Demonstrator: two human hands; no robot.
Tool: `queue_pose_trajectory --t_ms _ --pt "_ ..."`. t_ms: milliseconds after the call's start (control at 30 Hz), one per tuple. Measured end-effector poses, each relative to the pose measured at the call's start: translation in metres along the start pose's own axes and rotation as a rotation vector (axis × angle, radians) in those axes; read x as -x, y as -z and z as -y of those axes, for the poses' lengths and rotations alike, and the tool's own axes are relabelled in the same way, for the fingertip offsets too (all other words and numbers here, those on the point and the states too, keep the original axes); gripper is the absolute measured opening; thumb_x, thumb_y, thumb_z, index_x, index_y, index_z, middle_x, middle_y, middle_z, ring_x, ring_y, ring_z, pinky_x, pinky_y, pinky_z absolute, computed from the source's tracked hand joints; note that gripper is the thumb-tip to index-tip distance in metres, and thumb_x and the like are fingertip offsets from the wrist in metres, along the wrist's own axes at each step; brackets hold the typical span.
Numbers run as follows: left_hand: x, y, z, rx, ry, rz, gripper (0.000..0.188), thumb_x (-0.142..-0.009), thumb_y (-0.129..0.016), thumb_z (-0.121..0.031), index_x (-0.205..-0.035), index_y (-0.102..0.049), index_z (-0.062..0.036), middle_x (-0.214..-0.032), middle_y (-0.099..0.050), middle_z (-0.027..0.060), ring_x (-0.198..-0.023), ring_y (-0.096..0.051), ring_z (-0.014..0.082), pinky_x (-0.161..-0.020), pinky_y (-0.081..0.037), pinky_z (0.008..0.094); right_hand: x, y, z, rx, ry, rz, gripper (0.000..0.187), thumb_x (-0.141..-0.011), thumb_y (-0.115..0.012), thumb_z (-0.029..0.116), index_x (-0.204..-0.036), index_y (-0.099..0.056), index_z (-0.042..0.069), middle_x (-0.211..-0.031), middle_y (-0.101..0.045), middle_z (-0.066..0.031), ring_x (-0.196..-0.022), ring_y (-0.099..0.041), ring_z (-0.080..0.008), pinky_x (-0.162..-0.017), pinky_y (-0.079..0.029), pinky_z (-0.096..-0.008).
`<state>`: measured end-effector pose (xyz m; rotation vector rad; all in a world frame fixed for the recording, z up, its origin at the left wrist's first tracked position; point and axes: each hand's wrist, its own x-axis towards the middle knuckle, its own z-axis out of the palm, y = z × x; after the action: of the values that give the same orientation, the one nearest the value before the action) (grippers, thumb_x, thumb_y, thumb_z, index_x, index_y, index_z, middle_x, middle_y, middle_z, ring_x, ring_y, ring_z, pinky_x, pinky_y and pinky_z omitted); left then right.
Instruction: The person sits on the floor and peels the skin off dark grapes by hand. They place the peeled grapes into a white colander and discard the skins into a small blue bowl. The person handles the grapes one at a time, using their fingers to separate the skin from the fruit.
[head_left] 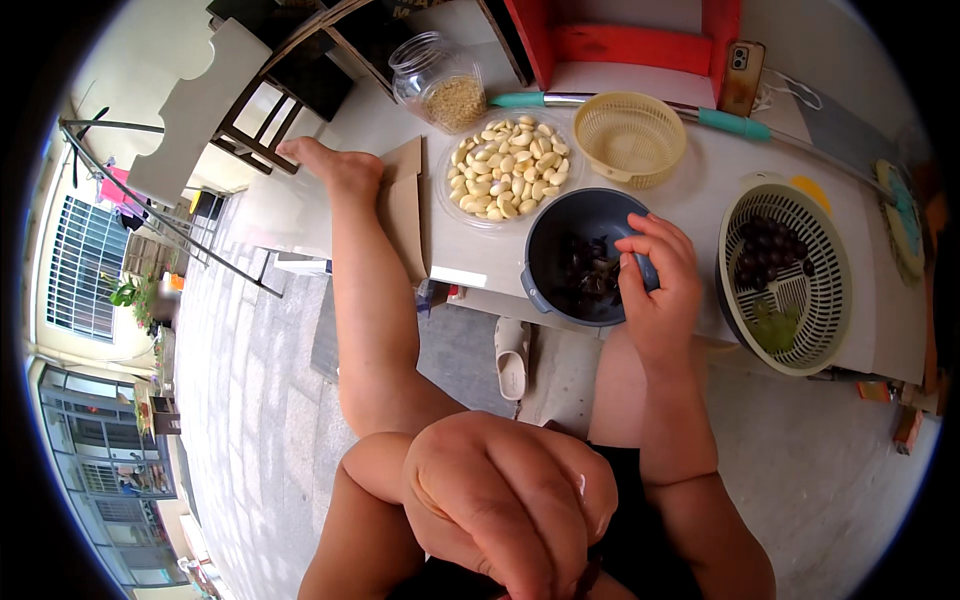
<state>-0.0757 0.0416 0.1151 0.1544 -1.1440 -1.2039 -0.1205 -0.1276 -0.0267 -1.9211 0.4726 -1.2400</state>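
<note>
My left hand (510, 500) is raised close in the lower middle, its fingers curled together. Small dark reddish bits show at its edges, but what it pinches is hidden. Over the right rim of a dark blue-grey bowl (537, 235) is my right hand (662, 295), fingers bent and slightly apart, with nothing visible between them. Dark grape skins or pieces (592, 270) lie in the bowl. To its right, a pale green slotted basket (838, 300) holds dark grapes (770, 250) and a few pale green pieces (773, 328).
Peeled garlic cloves (508, 165) fill a clear round tray behind the bowl. Nearby stand an empty cream basket (630, 140) and a clear jar (440, 85) of grainy food. A teal-handled pole (735, 123) lies across the table; a phone (741, 78) leans behind. My bare leg (375, 290) rests against the table.
</note>
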Motion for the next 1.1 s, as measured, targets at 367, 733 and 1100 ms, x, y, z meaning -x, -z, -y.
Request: queue_pose_trajectory --t_ms 367,733,1100 --pt "0.032 0.111 0.006 -1.656 0.355 -0.573 0.025 -0.082 -0.072 0.006 -0.105 -0.077 -0.0021 -0.109 -0.072 0.0117 -0.099 -0.065 0.0212 -0.084 -0.052 0.0306 -0.002 0.009 0.000 0.055 0.036 -0.022 0.016 -0.078 -0.073 -0.001 -0.093 -0.071 0.006 -0.115 -0.069 -0.0135 -0.114 -0.061 -0.0346 -0.098 -0.048 -0.0434" --pt "0.117 0.138 -0.091 -2.224 0.169 -0.983 0.059 -0.079 -0.078 -0.013 -0.134 -0.060 -0.0019 -0.140 -0.056 0.0223 -0.133 -0.051 0.0369 -0.109 -0.042 0.0425 0.001 0.022 0.022 0.031 0.021 0.040 0.018 -0.080 -0.075 0.008 -0.097 -0.071 0.002 -0.109 -0.071 -0.0167 -0.104 -0.064 -0.0347 -0.092 -0.050 -0.0436" --pt "0.393 0.189 -0.131 -2.100 1.640 -1.247 0.051 -0.087 -0.067 -0.034 -0.118 -0.059 0.0047 -0.128 -0.056 0.0253 -0.118 -0.056 0.0375 -0.103 -0.043 0.0433 0.048 0.102 0.063 -0.067 -0.115 0.193 0.016 -0.084 -0.070 0.004 -0.100 -0.072 0.003 -0.114 -0.070 -0.0121 -0.110 -0.064 -0.0281 -0.094 -0.051 -0.0366"
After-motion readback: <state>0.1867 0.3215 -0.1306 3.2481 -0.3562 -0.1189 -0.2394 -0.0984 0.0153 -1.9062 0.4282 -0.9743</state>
